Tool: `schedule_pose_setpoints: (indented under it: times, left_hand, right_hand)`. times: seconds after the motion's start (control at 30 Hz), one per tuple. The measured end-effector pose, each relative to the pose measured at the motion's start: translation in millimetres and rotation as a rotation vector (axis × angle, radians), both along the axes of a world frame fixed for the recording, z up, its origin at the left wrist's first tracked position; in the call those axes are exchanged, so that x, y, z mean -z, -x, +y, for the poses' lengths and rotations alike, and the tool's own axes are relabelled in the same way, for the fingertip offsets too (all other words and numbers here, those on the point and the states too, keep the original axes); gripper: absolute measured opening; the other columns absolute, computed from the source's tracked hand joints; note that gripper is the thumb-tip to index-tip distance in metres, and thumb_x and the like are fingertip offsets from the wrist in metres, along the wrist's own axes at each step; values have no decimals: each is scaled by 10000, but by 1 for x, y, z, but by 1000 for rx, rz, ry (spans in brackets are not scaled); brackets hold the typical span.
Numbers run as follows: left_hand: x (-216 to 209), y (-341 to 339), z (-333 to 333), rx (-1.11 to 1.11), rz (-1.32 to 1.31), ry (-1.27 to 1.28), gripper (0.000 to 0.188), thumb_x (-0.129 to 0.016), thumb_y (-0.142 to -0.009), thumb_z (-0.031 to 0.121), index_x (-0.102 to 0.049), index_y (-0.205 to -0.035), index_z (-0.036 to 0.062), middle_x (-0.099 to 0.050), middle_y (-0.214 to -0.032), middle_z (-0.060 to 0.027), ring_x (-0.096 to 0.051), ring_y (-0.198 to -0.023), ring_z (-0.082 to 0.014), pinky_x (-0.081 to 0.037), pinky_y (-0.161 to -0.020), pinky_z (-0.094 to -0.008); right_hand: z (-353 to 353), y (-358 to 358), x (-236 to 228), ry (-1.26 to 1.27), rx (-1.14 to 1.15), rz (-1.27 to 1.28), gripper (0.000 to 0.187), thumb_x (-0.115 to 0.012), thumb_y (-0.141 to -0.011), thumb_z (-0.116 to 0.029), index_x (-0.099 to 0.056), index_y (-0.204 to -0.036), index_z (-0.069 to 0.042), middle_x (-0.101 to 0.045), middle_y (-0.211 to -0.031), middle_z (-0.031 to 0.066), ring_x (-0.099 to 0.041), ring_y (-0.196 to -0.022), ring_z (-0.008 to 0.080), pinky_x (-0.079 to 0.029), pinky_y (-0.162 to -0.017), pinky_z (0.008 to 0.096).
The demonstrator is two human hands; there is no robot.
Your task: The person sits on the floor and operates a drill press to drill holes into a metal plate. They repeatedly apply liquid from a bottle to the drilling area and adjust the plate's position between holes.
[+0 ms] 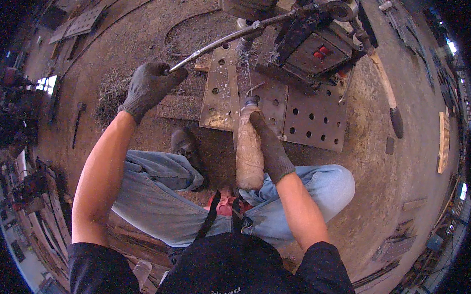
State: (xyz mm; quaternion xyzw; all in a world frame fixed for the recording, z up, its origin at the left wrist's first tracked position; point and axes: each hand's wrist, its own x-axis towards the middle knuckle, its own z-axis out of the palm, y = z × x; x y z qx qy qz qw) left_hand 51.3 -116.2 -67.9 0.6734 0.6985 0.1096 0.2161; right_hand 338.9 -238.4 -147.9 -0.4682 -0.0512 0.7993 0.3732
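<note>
Head view: our right hand (270, 148) wraps a grimy bottle (249, 152), contents unclear, over the drilled plate (299, 118); left hand (149, 87) clenches the lever (223, 40) below the drill (312, 41).

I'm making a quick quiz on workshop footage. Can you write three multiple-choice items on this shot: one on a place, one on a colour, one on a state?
1. Where does the perforated steel plate lie?
A. on the ground under the drill machine
B. on the person's lap
C. leaning on a wall

2. What colour are the work gloves?
A. white
B. dark grey
C. orange

3. What is the left hand doing?
A. lying open on a knee
B. gripping the long metal lever
C. holding a hammer

Answers:
1 A, the plate lies flat on the dirt below the machine.
2 B, both gloves are dark grey.
3 B, its fingers close round the lever's end, while the right hand holds a dirty plastic bottle tipped toward the plate.
</note>
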Motion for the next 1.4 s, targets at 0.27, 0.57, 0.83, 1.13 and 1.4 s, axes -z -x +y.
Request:
schedule_pose_setpoints:
  times: [0.27,0.57,0.83,1.13,1.4]
  left_hand:
    - [-10,-6,-1,-2,8,36,508,-701,-808,585,-760,-883,86,-670,-682,-166,-657,-626,-254,-479,-607,-422]
    - [6,1,0,-1,-49,1,515,-703,-801,596,-758,-885,91,-672,-683,-162,-667,-641,-280,-483,-619,-434]
    - [6,-3,1,-3,-44,3,537,-692,-803,602,-747,-850,70,-656,-661,-163,-645,-617,-276,-473,-608,-431]
    - [10,2,3,4,10,-5,545,-692,-801,612,-748,-846,72,-651,-655,-171,-643,-607,-276,-471,-604,-435]
    - [4,-2,-3,-4,-41,-12,535,-681,-811,611,-741,-839,80,-661,-668,-162,-652,-628,-271,-473,-614,-437]
  right_hand:
    - [-4,6,-14,-225,31,-255,570,-727,-881,-459,-556,-1268,-79,-633,-1100,65,-644,-948,190,-560,-804,346]
    - [-7,7,-18,-315,-82,-327,654,-767,-828,-379,-517,-1331,-44,-588,-1227,86,-586,-1106,224,-490,-948,376]
    - [-13,-4,34,-503,-114,-402,572,-694,-900,-477,-566,-1287,-76,-640,-1130,68,-635,-976,184,-538,-832,347]
    - [-3,-1,5,-28,-63,-31,603,-667,-846,-669,-626,-1099,-123,-636,-874,28,-639,-724,149,-562,-638,310]
    - [0,2,-7,-39,-28,-52,532,-681,-869,-614,-615,-1079,-129,-634,-845,23,-638,-692,150,-566,-622,308]
